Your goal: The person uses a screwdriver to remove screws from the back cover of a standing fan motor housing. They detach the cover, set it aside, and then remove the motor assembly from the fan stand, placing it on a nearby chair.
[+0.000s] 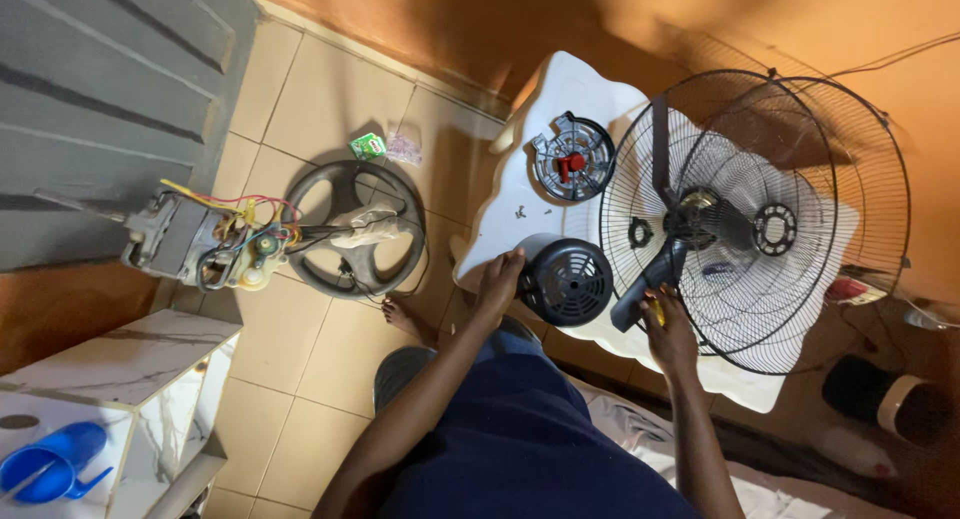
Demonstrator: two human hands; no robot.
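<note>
**Two hands on a dismantled fan at a white table**

While the camera looks straight down, a person in a dark blue top works at a white plastic table (pixel 520 194) with a scalloped edge, at about 1 o'clock from the picture's centre. The left hand (pixel 498 282) rests with fingers curled on the rim of a round black motor cover (pixel 568 279), a vented dome lying near the table's front edge. At 3 o'clock from that cover, the right hand (pixel 668 331) is closed around a yellow-handled tool (pixel 655 310); only a little of the handle shows. This hand touches the dark neck of the fan motor (pixel 700 219), which sits inside a large round wire fan guard (pixel 745 204) lying over the table's right half. At 12 o'clock from the motor cover lies a round black plastic plate with a red part (pixel 572 157). On the tiled floor, at 9 o'clock from the table, sits a dark ring-shaped fan base (pixel 355 229), and beyond it a grey unit with coloured wires (pixel 215 241). A blue jug (pixel 50 464) stands at the lower left corner.
</note>
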